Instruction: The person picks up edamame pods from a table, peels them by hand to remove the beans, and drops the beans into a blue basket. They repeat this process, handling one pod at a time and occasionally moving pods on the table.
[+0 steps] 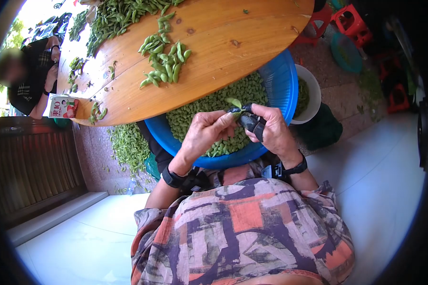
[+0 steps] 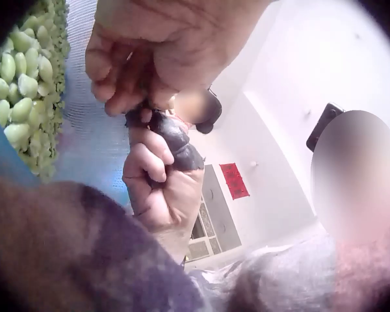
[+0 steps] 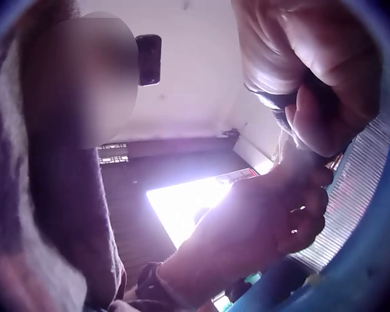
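Over a blue basin (image 1: 281,80) of shelled green beans (image 1: 185,118), my two hands meet at a green soybean pod (image 1: 233,101). My left hand (image 1: 205,132) pinches the pod between thumb and curled fingers. From the other side my right hand (image 1: 275,132) grips it too, with black wrapping (image 1: 252,124) on its thumb and finger. In the left wrist view, the wrapped right hand (image 2: 162,169) sits close against the left fingertips (image 2: 120,97). The pod is mostly hidden by fingers in both wrist views.
The wooden table (image 1: 214,47) overhangs the basin, carrying a small heap of pods (image 1: 164,64) and a larger pile (image 1: 114,21). Empty-looking hulls (image 1: 128,145) cover the floor at left. A white bucket (image 1: 314,95) stands at right. Another person (image 1: 31,76) sits at the table's left.
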A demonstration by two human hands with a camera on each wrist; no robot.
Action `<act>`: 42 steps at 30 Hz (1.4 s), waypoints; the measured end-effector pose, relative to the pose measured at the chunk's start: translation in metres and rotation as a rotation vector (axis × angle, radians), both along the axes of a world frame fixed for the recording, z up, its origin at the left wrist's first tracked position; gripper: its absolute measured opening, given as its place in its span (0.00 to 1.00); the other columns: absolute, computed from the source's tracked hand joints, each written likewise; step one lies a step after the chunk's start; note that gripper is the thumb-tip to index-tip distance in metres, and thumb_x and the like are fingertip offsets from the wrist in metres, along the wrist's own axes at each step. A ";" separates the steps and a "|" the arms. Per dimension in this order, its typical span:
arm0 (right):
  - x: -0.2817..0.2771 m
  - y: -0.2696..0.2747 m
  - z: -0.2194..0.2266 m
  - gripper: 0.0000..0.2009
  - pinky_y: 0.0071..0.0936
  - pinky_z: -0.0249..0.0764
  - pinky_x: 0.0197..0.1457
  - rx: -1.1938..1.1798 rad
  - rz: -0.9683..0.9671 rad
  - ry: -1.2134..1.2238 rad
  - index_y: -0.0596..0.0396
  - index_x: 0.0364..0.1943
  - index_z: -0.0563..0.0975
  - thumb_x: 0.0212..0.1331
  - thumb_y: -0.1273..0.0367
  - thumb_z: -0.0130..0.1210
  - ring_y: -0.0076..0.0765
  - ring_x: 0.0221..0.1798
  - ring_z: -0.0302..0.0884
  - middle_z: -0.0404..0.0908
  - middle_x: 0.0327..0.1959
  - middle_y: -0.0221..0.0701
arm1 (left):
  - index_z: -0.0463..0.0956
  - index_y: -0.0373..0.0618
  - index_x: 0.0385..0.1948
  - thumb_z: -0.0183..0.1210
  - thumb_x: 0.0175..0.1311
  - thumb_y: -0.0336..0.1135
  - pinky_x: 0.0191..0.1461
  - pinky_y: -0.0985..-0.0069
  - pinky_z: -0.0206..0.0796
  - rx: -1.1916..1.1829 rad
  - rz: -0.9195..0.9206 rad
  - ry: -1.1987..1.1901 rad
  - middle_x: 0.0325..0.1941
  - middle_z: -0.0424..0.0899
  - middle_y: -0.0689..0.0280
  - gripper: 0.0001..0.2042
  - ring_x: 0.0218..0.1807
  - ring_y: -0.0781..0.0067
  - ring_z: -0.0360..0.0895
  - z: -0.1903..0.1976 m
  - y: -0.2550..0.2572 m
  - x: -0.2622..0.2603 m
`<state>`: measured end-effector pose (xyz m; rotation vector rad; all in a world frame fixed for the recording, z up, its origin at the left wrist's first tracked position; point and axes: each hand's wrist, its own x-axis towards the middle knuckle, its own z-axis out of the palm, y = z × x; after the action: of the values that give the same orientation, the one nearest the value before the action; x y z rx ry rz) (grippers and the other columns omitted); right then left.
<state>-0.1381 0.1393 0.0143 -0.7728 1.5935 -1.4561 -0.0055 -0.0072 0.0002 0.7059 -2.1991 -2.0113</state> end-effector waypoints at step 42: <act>0.015 -0.012 -0.014 0.09 0.40 0.69 0.35 -0.118 -0.116 0.654 0.63 0.34 0.73 0.46 0.82 0.51 0.59 0.33 0.72 0.71 0.29 0.44 | 0.71 0.37 0.36 0.43 0.64 0.25 0.30 0.82 0.62 0.353 -0.032 0.090 0.25 0.74 0.69 0.07 0.25 0.81 0.69 -0.015 0.001 0.010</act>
<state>-0.1230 0.1268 0.0007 -1.3430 2.0685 -1.4709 0.0046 -0.0065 -0.0149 0.5974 -1.8379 -2.4264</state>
